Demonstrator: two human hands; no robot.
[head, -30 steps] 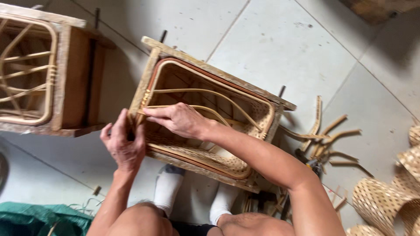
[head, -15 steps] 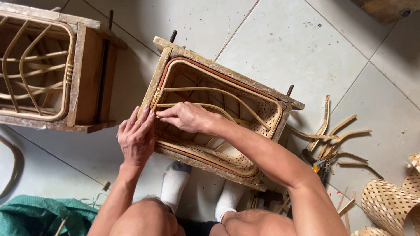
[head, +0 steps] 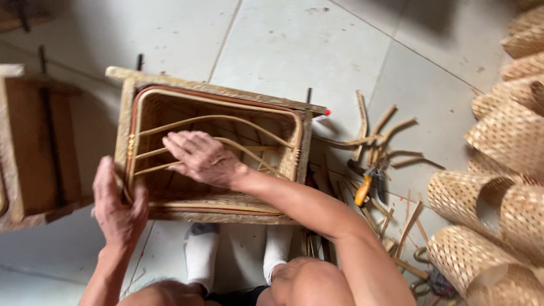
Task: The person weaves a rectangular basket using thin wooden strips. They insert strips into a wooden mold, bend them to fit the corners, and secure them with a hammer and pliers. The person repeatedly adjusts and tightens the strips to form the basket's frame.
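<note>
Two hands, left hand point(head: 118, 211) and right hand point(head: 199, 157), touch one rattan frame point(head: 218, 122).

The left hand point(head: 120, 211) grips the corner of the wooden frame point(head: 215, 90); the right hand point(head: 201, 157) presses on curved cane strips point(head: 226, 119) inside it.

No package, label, sign or screen shows anywhere in view.
</note>
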